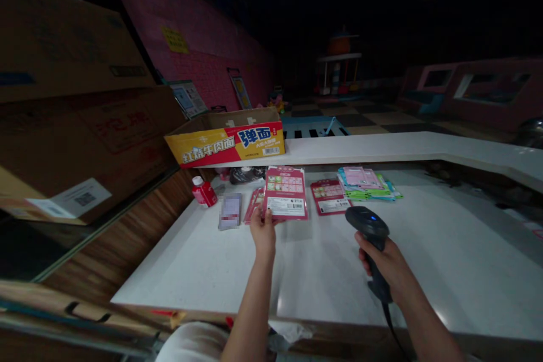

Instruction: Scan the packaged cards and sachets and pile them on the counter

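Note:
My left hand (263,232) grips the lower edge of a flat pink packet (285,193), its barcode side facing me. Partly behind that packet lie more pink packets (253,206) on the white counter. In my right hand (384,263) is a black barcode scanner (370,226) with a blue light on top, its cord hanging down past the counter's front edge. Another pink packet (328,197) lies between the two hands, farther back. Against it rests a pile of pink and green packets (368,184).
A red bottle with a white cap (204,192) and a grey card-like stack (230,211) lie left on the white counter (322,271). On the raised ledge (360,148) sits an open yellow and red carton (231,144). Large cardboard boxes (85,136) are stacked at the left.

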The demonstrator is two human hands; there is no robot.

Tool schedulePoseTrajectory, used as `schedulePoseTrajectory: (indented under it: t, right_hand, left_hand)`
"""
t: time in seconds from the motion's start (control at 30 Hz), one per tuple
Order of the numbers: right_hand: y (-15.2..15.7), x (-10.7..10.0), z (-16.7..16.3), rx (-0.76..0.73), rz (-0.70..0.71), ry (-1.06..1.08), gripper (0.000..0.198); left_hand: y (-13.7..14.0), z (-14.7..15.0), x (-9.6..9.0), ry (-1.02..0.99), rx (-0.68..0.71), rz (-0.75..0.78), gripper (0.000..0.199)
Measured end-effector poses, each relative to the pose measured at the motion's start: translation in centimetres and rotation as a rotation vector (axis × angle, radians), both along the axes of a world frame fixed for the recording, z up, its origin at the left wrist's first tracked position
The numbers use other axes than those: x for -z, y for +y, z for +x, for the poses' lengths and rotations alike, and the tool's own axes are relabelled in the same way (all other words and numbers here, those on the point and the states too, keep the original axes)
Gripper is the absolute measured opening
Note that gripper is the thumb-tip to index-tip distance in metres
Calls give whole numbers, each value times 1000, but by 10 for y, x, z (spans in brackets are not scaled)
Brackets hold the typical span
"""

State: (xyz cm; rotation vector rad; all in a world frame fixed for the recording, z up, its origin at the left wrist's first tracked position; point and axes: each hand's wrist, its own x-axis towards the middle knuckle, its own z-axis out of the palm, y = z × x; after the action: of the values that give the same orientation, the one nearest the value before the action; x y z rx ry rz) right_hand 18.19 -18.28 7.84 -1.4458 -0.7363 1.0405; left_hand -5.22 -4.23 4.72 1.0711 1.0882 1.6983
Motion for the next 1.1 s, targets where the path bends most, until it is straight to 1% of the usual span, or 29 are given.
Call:
schedulePoseTrajectory:
  t: [0.07,0.17,0.27,0.37,0.43,0.47,0.5,0.53,0.57,0.63,0.67,0.7,0.73,0.83,0.93,1.03,1.1]
  right_hand:
    - [1,0,-3,-8,-3,7,41]
    - [3,0,-7,-14,-3,8,41]
    - [4,0,-9,-9,0,3,41]
    - [4,-2,-8,-11,-9,-8,42]
    - [3,-4,-7,-16,-16,-18,44]
    - [3,-6,-7,-19,-17,-21,44]
    - [2,-6,-7,-20,-19,-22,45]
    - [2,-7,-7,-21,-19,-21,45]
    - [2,-7,-8,-23,-19,-19,45]
    - [3,-7,-10,-24,-25,-13,44]
    - [3,-7,-10,-25,-29,-10,44]
    - [3,-6,-10,-28,-34,-8,44]
    - [4,-5,-11,-34,-39,-8,43]
    - [5,-1,-9,-48,-52,-6,42]
    - [5,2,-7,-29,-50,6,43]
    - [6,4,-4,-16,-45,10,44]
    - [8,5,-3,-10,-36,13,44]
  left_hand:
    - [4,-21,2,47,-79,-31,44]
    - [10,-44,6,177,-184,-150,39]
    - [15,-58,7,463,-315,-200,32]
    - [14,-65,3,781,-429,-229,29]
    - [10,-65,-3,956,-506,-272,32]
    - [7,-64,-6,1035,-538,-260,35]
    - [5,-62,-10,1109,-537,-209,39]
    - [3,-60,-12,1175,-482,-123,42]
    - [2,-58,-14,1228,-364,-16,45]
    - [1,-52,-15,1294,-23,185,42]
    - [1,-50,-15,1308,125,250,38]
    - [2,-47,-13,1317,225,286,35]
    - [3,-45,-11,1323,272,302,33]
    - [5,-43,-6,1323,269,301,31]
    - [5,-43,-6,1297,270,324,30]
    - [1,-35,-9,1237,185,360,27]
    - [-3,-20,-9,1162,116,368,25]
